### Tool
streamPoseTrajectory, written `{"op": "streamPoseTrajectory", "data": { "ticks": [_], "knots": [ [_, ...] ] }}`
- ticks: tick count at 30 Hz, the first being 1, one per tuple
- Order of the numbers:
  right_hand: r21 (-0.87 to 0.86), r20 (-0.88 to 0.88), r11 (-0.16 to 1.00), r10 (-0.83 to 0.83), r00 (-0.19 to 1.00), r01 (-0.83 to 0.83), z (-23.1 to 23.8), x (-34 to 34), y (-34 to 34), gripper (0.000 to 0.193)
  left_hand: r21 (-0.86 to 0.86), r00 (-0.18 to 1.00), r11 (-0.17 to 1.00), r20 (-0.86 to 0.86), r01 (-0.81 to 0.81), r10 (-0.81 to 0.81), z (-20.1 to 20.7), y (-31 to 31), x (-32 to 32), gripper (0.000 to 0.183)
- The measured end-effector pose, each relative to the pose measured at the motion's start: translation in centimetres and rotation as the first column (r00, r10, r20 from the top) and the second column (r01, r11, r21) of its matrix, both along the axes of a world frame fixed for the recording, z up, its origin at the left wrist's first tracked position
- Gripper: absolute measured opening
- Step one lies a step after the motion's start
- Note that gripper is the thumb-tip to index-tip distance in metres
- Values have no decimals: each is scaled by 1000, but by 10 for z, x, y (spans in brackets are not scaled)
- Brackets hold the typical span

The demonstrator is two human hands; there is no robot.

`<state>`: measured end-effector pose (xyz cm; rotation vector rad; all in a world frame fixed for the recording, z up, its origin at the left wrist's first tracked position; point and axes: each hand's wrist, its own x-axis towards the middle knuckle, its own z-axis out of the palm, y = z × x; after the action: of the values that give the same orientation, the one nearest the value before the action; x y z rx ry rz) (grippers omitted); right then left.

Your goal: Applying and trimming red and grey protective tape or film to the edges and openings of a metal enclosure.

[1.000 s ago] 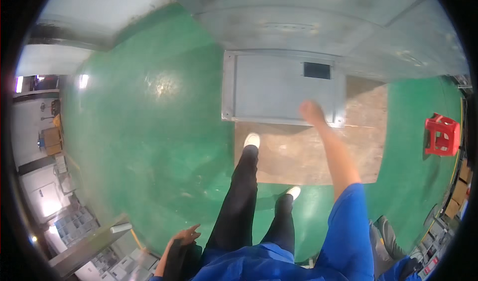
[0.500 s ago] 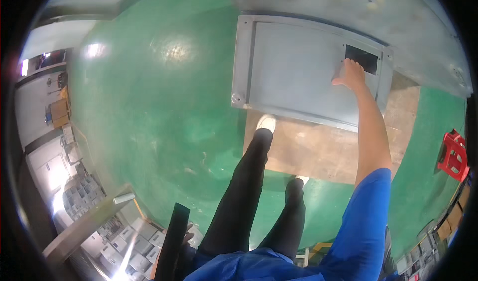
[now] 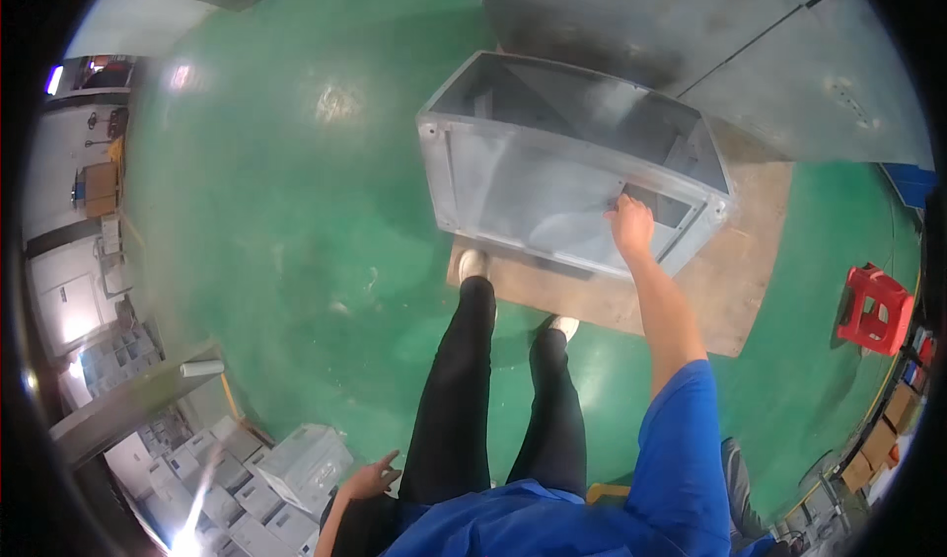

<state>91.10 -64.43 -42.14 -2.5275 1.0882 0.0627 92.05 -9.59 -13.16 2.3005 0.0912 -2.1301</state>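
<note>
A grey sheet-metal cabinet [image 3: 533,187] stands tilted in front of me, its open side facing up and its panel toward me. The panel has a rectangular cutout [image 3: 656,205] near its right end. My right hand [image 3: 631,227] is closed at the cutout's left edge, fingers hooked into it; the fingertips are partly hidden. At the lower left, my left hand [image 3: 371,478] hangs beside my leg, fingers stretched out and apart, holding nothing. Something black lies against that forearm; I cannot make out what it is.
Beneath the cabinet lies a brown board [image 3: 755,251] on the green floor [image 3: 296,261]. Large grey metal panels [image 3: 750,44] stand behind it. A red plastic stool [image 3: 876,308] is at the right. White box-like units [image 3: 306,463] stand at lower left, cardboard boxes [image 3: 878,439] at lower right.
The cabinet has tipped, with its open inside now showing and its panel turned toward me. My right hand has come nearer with it. My left hand has come into fuller view.
</note>
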Motion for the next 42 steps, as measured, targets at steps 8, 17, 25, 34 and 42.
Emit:
{"op": "streamPoseTrajectory", "data": {
  "ticks": [8, 17, 25, 34, 42],
  "knots": [
    [27, 65, 999, -36, 997, 34, -42, -64, 73, 16, -22, 962, 963, 68, 267, -265, -7, 39, -42, 54],
    [-65, 71, 991, 120, 990, -116, -80, -103, 125, 12, -86, 932, 928, 12, 362, -362, -59, 75, -24, 56],
    [-125, 245, 991, -11, 969, 43, -126, -140, 175, 37, -15, 909, 909, 21, 417, -417, -91, 108, 9, 52],
    [-54, 314, 963, 266, 911, -263, -4, -156, 250, 50, -236, 895, 864, 90, 445, -437, -115, 142, 10, 52],
    [73, -25, 961, 268, 963, -266, 1, -65, 193, 28, -291, 940, 897, 23, 332, -341, -83, 107, -6, 52]
  ]
}}
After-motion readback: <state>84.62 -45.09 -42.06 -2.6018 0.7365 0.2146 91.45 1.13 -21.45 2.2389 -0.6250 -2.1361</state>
